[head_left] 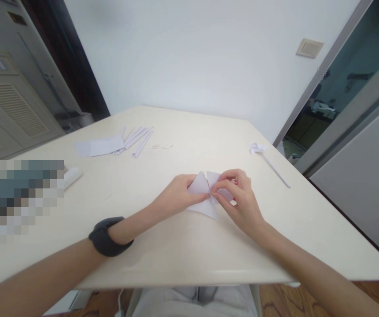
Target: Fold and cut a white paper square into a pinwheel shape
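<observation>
A folded piece of white paper (pixel 205 193) with pointed flaps lies on the cream table (pixel 176 246) near the front middle. My left hand (pixel 176 196) pinches its left side, thumb and fingers on a flap. On the right side, my right hand (pixel 238 196) grips the paper with fingers curled over it; something red shows under those fingers. Both hands meet at the paper's centre. A dark band sits on my left wrist.
Flat white sheets (pixel 100 146) and several rolled paper sticks (pixel 138 138) lie at the back left. A finished paper pinwheel on a stick (pixel 268 160) lies at the right. A white tube-like object (pixel 72 176) sits beside a blurred patch at left. Table edges are close at front and right.
</observation>
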`<state>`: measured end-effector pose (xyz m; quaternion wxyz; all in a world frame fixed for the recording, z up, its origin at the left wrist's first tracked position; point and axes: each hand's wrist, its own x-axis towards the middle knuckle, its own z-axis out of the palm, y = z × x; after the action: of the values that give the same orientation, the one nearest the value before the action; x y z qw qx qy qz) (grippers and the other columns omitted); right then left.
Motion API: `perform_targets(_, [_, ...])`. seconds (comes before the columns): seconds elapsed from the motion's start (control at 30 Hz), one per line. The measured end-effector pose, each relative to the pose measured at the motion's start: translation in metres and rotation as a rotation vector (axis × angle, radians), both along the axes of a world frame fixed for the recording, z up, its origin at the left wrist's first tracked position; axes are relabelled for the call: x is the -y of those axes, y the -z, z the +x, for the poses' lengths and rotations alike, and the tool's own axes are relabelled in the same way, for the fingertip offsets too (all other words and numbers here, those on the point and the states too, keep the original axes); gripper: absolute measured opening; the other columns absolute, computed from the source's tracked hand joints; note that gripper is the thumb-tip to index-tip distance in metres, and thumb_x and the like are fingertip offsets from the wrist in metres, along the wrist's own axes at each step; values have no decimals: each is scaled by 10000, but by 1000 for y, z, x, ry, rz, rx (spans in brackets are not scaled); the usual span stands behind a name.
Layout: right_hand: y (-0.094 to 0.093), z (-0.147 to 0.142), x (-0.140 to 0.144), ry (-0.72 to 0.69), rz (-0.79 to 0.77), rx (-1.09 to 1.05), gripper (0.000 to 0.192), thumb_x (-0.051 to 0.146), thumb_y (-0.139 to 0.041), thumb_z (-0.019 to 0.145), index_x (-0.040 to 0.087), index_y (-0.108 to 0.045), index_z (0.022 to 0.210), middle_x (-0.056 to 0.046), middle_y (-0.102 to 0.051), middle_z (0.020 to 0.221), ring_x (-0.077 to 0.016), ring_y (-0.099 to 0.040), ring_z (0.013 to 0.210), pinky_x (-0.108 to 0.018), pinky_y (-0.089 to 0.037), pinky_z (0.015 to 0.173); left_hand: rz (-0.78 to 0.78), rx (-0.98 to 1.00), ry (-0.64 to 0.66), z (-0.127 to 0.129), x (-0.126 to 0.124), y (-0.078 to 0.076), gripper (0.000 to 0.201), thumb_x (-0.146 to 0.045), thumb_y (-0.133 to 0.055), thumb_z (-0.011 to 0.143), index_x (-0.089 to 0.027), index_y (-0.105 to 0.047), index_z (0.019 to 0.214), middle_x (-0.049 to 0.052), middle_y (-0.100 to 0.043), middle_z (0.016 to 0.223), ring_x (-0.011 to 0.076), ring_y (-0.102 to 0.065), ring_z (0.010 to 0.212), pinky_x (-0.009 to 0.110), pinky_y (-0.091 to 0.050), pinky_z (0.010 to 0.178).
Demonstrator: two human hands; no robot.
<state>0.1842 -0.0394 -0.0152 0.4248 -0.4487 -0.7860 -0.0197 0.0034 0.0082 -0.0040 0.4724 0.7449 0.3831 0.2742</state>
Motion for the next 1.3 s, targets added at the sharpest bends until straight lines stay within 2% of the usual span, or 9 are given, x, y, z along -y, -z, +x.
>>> perform_targets(0.13, [-1,-1,-1,31,6,-1,87,134,-607,819,220,-621,824,-53,-507,994,-216,-491,949,-399,-334,855,-52,39,15,1,1,-1,207,-336,-646,726,-157,-656,828,7,-649,768,179,-580,711,239,-426,586])
perform_targets(0.37, [-3,-1,2,34,-22,-2,82,149,-610,819,228,-628,828,-49,-504,992,-215,-491,940,-380,-355,799,-223,110,37,2,5,-12,329,-348,-704,680,-147,-649,935,45,-680,907,227,-617,859,285,-471,708])
perform_targets(0.5, [-4,-2,3,22,-62,-18,83,156,-600,828,233,-632,829,-45,-491,1010,-207,-478,963,-367,-366,805,-258,122,35,1,10,-22,302,-348,-701,688,-160,-656,921,31,-678,889,204,-620,844,263,-468,698])
perform_targets(0.6, [-6,-3,3,17,-74,-39,92,156,-606,826,233,-631,871,-42,-488,1011,-198,-484,971,-372,-357,837,-265,135,31,1,11,-24,297,-340,-690,702,-162,-652,937,35,-677,902,199,-617,850,260,-468,704])
perform_targets(0.77, [-8,-1,4,47,-85,-68,64,168,-595,828,225,-612,849,-36,-490,1005,-195,-488,963,-402,-359,861,-252,157,-26,0,8,-15,314,-260,-692,688,-155,-633,978,47,-683,932,205,-624,856,268,-470,717])
perform_targets(0.9, [-7,-1,5,67,-151,-74,26,206,-606,817,232,-603,816,-39,-470,1048,-207,-466,995,-396,-422,805,-204,181,-54,1,7,-8,316,-294,-675,702,-164,-628,986,42,-689,923,211,-632,844,275,-476,702])
perform_targets(1.07, [-7,-2,5,68,-197,-97,58,170,-600,801,225,-590,787,-40,-460,1051,-203,-456,1016,-330,-484,704,-140,131,-48,2,9,-14,347,-354,-658,709,-162,-623,996,54,-690,958,238,-635,872,299,-488,710])
perform_targets(1.2, [-7,-2,4,73,-215,-120,64,167,-602,796,214,-584,757,-44,-460,1046,-201,-455,1014,-325,-499,698,-97,46,-37,2,10,-21,329,-339,-624,733,-147,-612,1000,72,-690,969,255,-630,890,318,-491,727])
perform_targets(1.3, [-7,-2,5,71,-219,-127,66,169,-605,792,210,-584,745,-47,-461,1044,-203,-458,1010,-327,-503,696,-32,14,-47,1,10,-19,306,-355,-619,740,-152,-625,969,57,-690,913,244,-625,845,299,-484,682])
